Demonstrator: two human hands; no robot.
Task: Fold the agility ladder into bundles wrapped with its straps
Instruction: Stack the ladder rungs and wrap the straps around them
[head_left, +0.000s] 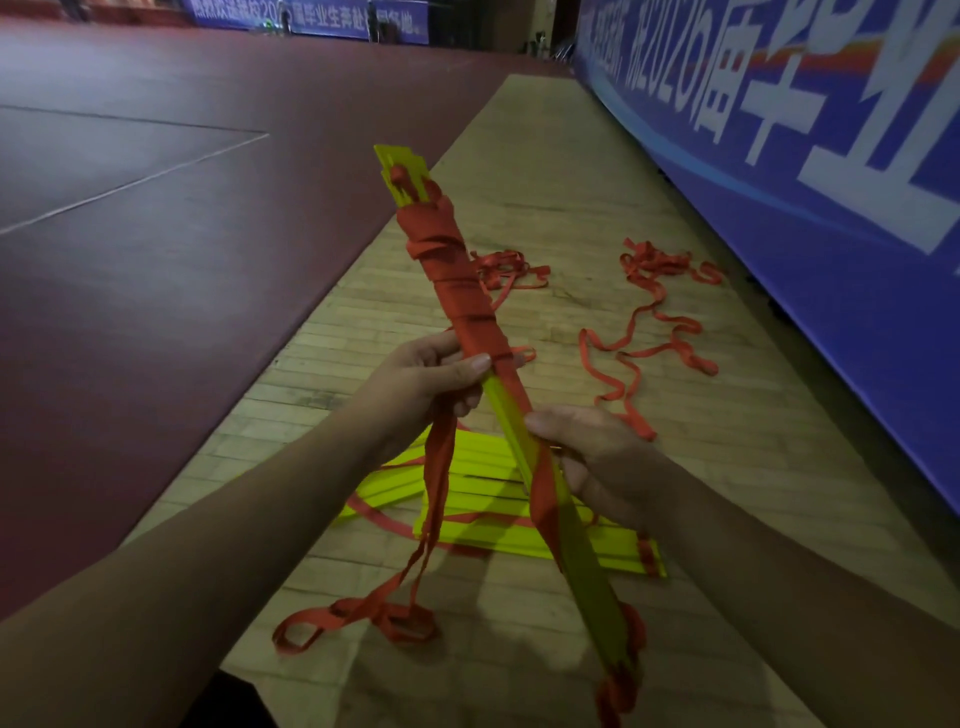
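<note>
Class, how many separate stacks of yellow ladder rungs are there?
2. One strap-wrapped bundle is held by the left hand and right hand; one loose pile lies on the floor below. Others may be hidden.

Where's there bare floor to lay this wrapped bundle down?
For the bundle, the maroon mat left of the wooden strip is bare, as is the wood beyond the loose straps. Wood between the yellow rungs and the blue banner is free too. Crowded: around the rungs and straps.
</note>
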